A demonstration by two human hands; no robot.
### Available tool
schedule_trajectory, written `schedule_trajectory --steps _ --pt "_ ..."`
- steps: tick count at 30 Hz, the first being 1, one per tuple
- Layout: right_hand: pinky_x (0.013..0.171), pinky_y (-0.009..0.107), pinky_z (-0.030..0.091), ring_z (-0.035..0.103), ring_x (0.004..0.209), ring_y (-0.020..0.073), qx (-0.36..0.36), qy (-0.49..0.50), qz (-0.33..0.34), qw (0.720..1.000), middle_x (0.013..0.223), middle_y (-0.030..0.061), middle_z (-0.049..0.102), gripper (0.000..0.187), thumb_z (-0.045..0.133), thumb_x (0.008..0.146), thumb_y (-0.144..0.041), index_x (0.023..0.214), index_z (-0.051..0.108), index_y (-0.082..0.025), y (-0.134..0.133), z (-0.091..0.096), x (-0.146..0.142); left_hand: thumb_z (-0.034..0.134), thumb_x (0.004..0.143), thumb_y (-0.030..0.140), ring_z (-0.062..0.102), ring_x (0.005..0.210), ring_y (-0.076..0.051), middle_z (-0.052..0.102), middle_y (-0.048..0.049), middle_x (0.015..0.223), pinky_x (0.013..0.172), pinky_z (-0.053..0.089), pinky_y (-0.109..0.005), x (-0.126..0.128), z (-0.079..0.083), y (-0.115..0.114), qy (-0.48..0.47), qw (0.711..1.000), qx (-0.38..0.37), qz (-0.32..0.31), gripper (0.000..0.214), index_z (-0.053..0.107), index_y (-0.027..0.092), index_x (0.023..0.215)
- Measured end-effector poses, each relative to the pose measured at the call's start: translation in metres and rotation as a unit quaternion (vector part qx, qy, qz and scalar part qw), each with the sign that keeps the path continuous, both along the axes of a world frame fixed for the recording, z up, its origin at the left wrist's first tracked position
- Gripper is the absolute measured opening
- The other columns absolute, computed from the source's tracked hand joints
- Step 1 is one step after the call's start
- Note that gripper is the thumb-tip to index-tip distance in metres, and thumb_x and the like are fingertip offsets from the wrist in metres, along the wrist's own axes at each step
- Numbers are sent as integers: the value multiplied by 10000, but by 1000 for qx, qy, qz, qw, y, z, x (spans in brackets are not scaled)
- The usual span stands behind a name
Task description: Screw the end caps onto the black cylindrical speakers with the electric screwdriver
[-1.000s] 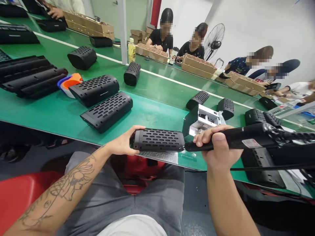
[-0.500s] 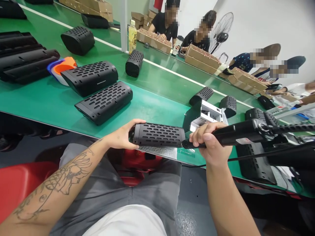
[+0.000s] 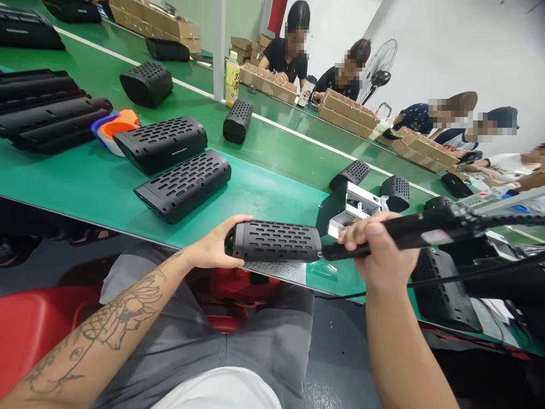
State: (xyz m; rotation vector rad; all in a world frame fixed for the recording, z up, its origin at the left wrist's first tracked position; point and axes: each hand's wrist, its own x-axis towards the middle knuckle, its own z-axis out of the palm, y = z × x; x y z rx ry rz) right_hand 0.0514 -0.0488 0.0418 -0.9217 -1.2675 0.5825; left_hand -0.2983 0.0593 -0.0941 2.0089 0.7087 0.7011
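My left hand (image 3: 219, 244) grips the left end of a black slotted housing (image 3: 279, 240), thumb and fingers around it at the bench's front edge. My right hand (image 3: 385, 247) is wrapped round a black electric screwdriver (image 3: 421, 228) held nearly level, its cord trailing to the right. The tip points left at the housing's right end, with a small screw seemingly on it; whether it touches the housing I cannot tell. Behind the right hand stands a white and black box-shaped device (image 3: 351, 207). Two more slotted housings, one marked MERKURY (image 3: 164, 142) and a plain one (image 3: 187, 184), lie to the left.
Black shells (image 3: 46, 108) lie stacked at the far left beside an orange and blue tape roll (image 3: 117, 128). A yellow-labelled bottle (image 3: 232, 79) stands by a white post (image 3: 218, 51). Across the green bench (image 3: 272, 187), several people work behind cardboard trays (image 3: 349, 111).
The screwdriver has drawn slightly right, so its tip stands a little off the housing's end and the screw shows. My left hand keeps its hold. The view has shifted a little.
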Motion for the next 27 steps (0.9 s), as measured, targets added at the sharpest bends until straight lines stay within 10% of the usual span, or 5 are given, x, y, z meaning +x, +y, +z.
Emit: schedule_trajectory --steps 3,6,14,27 --pt "594 358 590 608 534 173 56 19 -213 975 666 -15 604 265 910 946 -342 882 706 -185 15 2 34 880 810 343 667 1500 -363 585 -147 1676 1334 544 -498 3 -4 -5 -10 1000 26 -3 1026 448 259 1737" --pt "585 337 563 639 531 186 77 -21 -289 954 655 7 639 293 930 930 -387 872 723 -188 33 -8 71 877 832 336 642 1543 -366 545 -152 1719 1349 530 -501 5 -8 -8 -6 999 40 4 1043 406 279 1761" --pt "532 374 582 584 485 187 51 13 -226 973 611 -14 580 444 971 859 -488 813 636 -200 24 -20 73 972 850 454 591 1617 -392 493 -168 1782 1381 495 -532 8 -17 -11 0 998 54 31 1144 349 303 1796" --pt "584 345 661 655 534 160 82 64 97 990 695 -25 662 291 951 994 -467 1034 782 -234 -18 8 -61 983 805 429 547 1671 -413 514 -188 1785 1429 452 -542 12 -17 -11 -28 998 42 35 1160 410 247 1797"
